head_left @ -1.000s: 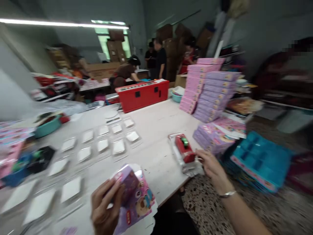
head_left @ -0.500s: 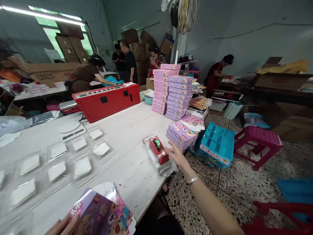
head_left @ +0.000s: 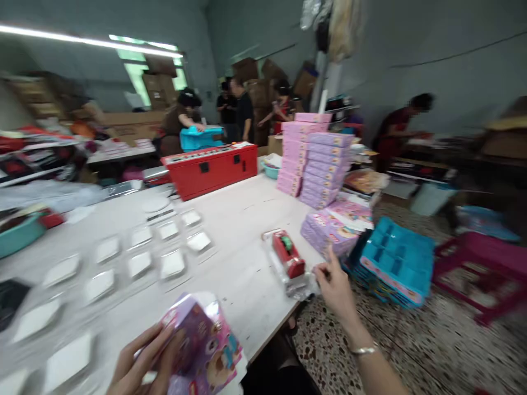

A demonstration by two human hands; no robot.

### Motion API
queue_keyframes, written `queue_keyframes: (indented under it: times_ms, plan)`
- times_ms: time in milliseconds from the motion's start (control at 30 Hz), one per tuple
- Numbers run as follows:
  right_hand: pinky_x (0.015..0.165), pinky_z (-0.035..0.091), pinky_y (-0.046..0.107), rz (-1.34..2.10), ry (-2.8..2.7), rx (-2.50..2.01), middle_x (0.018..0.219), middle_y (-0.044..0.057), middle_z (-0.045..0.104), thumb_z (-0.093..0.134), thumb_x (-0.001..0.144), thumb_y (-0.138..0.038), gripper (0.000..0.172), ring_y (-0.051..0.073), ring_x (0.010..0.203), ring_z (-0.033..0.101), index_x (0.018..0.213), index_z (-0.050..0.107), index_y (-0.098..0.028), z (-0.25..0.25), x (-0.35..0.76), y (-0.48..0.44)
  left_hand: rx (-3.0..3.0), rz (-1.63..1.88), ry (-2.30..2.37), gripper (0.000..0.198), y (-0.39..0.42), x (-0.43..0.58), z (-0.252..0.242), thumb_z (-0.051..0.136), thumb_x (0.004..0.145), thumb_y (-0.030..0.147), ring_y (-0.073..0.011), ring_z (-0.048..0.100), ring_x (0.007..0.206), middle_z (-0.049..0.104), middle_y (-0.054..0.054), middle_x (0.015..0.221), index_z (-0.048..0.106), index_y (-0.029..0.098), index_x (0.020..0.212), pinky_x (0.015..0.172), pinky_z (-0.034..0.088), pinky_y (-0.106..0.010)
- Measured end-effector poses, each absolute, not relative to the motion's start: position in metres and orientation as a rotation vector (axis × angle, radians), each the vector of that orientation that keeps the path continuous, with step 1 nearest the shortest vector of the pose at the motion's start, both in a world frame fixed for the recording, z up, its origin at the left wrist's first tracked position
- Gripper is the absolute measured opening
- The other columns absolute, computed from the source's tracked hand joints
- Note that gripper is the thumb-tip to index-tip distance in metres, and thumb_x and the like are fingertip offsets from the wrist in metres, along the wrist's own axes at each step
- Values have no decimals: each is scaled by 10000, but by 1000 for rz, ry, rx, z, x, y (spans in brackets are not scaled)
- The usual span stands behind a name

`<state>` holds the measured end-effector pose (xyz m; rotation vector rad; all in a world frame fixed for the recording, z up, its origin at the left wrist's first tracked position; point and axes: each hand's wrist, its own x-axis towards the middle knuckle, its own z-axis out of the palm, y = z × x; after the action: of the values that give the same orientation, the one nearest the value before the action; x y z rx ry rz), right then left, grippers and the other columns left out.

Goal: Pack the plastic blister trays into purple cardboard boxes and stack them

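Observation:
My left hand (head_left: 142, 365) grips a purple and pink printed carton (head_left: 206, 348) at the near edge of the white table (head_left: 242, 219). My right hand (head_left: 335, 288) reaches to the table's right edge and pinches the clear plastic wrap (head_left: 302, 285) under a red tape dispenser (head_left: 288, 253) with a green roll. A low pile of purple boxes (head_left: 325, 230) lies just beyond that hand.
Several clear blister trays with white inserts (head_left: 164, 247) cover the table's left half. A red machine (head_left: 209, 167) and a tall stack of pink and purple boxes (head_left: 313, 159) stand farther back. Blue trays (head_left: 391, 263) and a pink stool (head_left: 481, 263) sit on the floor. Several people work behind.
My right hand has closed its fingers on the plastic wrap beside the tape dispenser. The left hand with the carton has risen back into view as the camera swung.

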<state>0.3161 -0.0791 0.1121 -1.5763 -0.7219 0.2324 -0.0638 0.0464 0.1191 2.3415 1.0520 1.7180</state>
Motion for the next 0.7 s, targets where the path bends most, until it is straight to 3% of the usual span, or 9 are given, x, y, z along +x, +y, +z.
queue_keyframes:
  times_ms: [33, 100, 133, 233, 300, 367, 467, 600, 700]
  plan:
    - [756, 507, 348, 278, -754, -1488, 771, -20, 650, 685, 870, -340, 764, 197, 729, 599, 1578, 419, -225, 119, 302, -74, 2363, 1725, 1088, 146, 40, -58, 129, 746, 879, 268, -149, 707, 775, 730, -53, 1011, 775, 223, 1015, 522, 554, -194]
    - [672, 539, 307, 478, -799, -1262, 802, -27, 668, 690, 910, -361, 808, 170, 684, 616, 1624, 323, -272, 136, 261, -54, 2449, 1686, 1119, 230, 32, -47, 141, 721, 902, 235, -167, 727, 819, 720, -47, 976, 734, 228, 1132, 650, 622, -236]
    - [633, 550, 290, 604, -816, -1156, 798, -30, 675, 706, 910, -355, 823, 155, 646, 611, 1629, 312, -284, 144, 234, -42, 2432, 1663, 1192, 366, 30, -44, 143, 710, 912, 236, -183, 735, 861, 717, -55, 987, 666, 223, 1275, 731, 645, -281]
    - [579, 582, 263, 925, -906, -931, 940, 12, 755, 727, 897, -321, 847, 113, 579, 575, 1633, 308, -317, 165, 154, -10, 2277, 1678, 1322, 814, 28, -40, 141, 709, 912, 240, -199, 734, 936, 647, -174, 1287, 267, 204, 1595, 749, 659, -331]
    - [575, 593, 248, 1023, -971, -865, 1216, 73, 748, 714, 891, -293, 854, 84, 575, 545, 1634, 297, -356, 169, 115, 5, 2275, 1699, 1297, 874, 26, -41, 138, 698, 915, 214, -181, 729, 930, 506, -240, 1487, 178, 243, 1617, 702, 657, -314]
    - [563, 587, 226, 1043, -1009, -870, 1416, 105, 657, 684, 894, -256, 861, 62, 565, 515, 1640, 273, -382, 163, 95, 13, 2424, 1622, 1258, 705, 26, -44, 138, 644, 940, 173, -199, 730, 998, 488, -215, 1531, 339, 282, 1566, 727, 661, -318]
    - [567, 588, 217, 992, -1031, -901, 1499, 112, 583, 627, 930, -231, 858, 62, 575, 524, 1655, 200, -397, 145, 88, 11, 2657, 1383, 1206, 434, 31, -50, 145, 582, 957, 162, -253, 727, 1099, 661, -151, 1374, 620, 283, 1372, 823, 665, -359]
    - [651, 619, 265, 863, -1003, -941, 1600, 128, 445, 609, 967, -297, 866, 91, 666, 565, 1663, 105, -412, 110, 86, 10, 2510, 1250, 1123, 440, 36, -57, 155, 601, 907, 133, -239, 748, 1088, 738, -94, 1268, 692, 298, 1304, 871, 661, -344]
    - [730, 631, 340, 695, -912, -1141, 1561, 157, 445, 735, 880, -423, 1013, 163, 814, 620, 1669, 103, -354, 81, 89, 18, 2069, 1408, 1150, 400, 27, -57, 145, 686, 904, 197, -223, 738, 1127, 748, -54, 1240, 702, 306, 1289, 940, 633, -309]
